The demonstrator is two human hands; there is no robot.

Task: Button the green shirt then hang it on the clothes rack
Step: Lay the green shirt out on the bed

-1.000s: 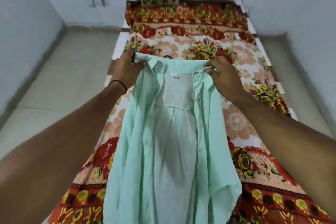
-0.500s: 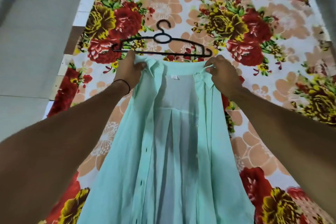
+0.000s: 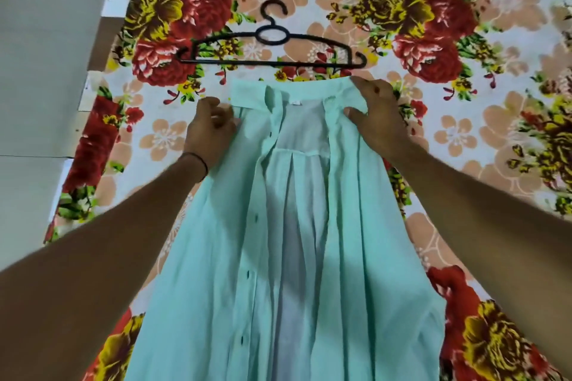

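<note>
green shirt [image 3: 356, 226] in left hand [image 3: 210, 133], right hand [image 3: 376, 114]

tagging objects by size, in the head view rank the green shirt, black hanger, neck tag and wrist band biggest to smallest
1. green shirt
2. black hanger
3. wrist band and neck tag: both tiny, too close to rank

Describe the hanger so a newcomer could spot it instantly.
Start at the floral bedspread. Just beyond the collar of the green shirt lies the black hanger, flat, hook pointing away. It is the only black outline among red and yellow flowers.
</note>
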